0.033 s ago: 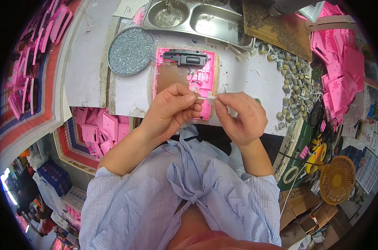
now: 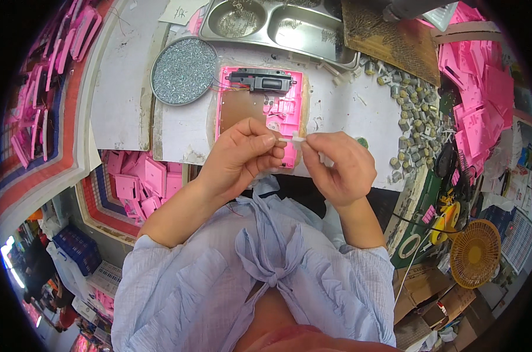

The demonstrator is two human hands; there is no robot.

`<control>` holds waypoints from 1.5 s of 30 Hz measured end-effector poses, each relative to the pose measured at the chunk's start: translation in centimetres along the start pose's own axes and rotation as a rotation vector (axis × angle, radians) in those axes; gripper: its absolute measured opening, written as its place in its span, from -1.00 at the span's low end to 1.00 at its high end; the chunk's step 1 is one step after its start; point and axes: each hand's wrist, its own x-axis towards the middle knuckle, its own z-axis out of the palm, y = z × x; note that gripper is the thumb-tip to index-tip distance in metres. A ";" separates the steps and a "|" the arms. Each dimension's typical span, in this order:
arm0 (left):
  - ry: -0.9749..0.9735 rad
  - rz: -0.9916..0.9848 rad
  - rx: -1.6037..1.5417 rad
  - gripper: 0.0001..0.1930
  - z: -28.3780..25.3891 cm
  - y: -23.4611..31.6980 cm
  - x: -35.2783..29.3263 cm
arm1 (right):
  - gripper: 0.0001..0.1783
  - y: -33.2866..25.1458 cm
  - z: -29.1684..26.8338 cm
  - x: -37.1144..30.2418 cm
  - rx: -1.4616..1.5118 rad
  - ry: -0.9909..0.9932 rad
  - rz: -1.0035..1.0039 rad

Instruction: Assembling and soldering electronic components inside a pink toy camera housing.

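Wears a pale blue blouse [image 2: 178, 293] of thin, crinkled cloth, plain in colour, with fine creases all over and soft ruffled folds down both sides of the front. Tied at the chest in a bow [image 2: 273, 277] of the same cloth, with a small snug knot, floppy loops and a long narrow strip running toward the waist. Open at the neck in a narrow gap beside the knot. Loose, wide sleeves [image 2: 367, 261], ending around the elbows. Bare forearms [image 2: 181, 211], bare left hand [image 2: 242, 152], bare right hand [image 2: 343, 167].
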 end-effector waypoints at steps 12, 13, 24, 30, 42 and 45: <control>-0.093 0.148 0.792 -0.85 0.8 0.4 -0.7 | -0.64 -0.8 -4.0 -5.0 0.471 -0.334 0.666; -0.102 0.117 0.869 -0.84 1.2 1.7 0.3 | -0.64 -0.7 -4.3 -5.8 0.598 -0.282 0.793; -0.036 0.486 2.010 -0.84 1.8 2.3 7.1 | -0.57 1.9 -4.1 -5.4 1.068 0.136 0.924; 0.052 0.598 1.521 -0.93 -0.1 3.9 3.4 | -0.69 2.7 -2.2 -3.5 0.219 -0.250 0.595; 0.020 0.841 1.439 -0.90 -2.9 2.6 2.9 | -0.69 3.8 -1.1 1.9 -0.164 -0.582 -0.016; 0.036 0.816 1.432 -0.91 -2.7 2.6 2.8 | -0.71 4.0 -1.1 2.7 -0.185 -0.619 -0.096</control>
